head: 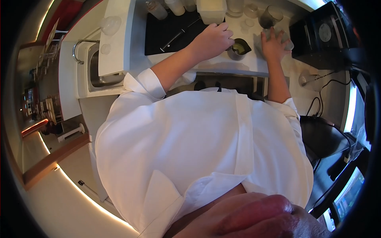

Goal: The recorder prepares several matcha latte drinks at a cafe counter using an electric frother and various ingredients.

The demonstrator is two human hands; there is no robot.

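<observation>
My left hand [212,40] is curled just left of a small metal pitcher [237,53] with greenish-yellow liquid inside; what its fingers hold is hidden. To the right, my right hand [272,46] rests with spread fingers on a clear container [288,45], gripping it from above. A dark-tinted glass [271,17] stands just beyond that hand. Above the pitcher is a small clear glass [247,25]. A pale lidded tub [212,10] stands beyond my left hand, and a long thin tool [175,38] lies on a black mat [154,35].
Bottles [157,10] and clear vessels [235,8] line the counter's back. A black machine [321,32] stands at right, near a glass with a twisted-handled tool [309,81] and cables. A sink with a tap [78,52] and a raised white shelf [114,56] are at left.
</observation>
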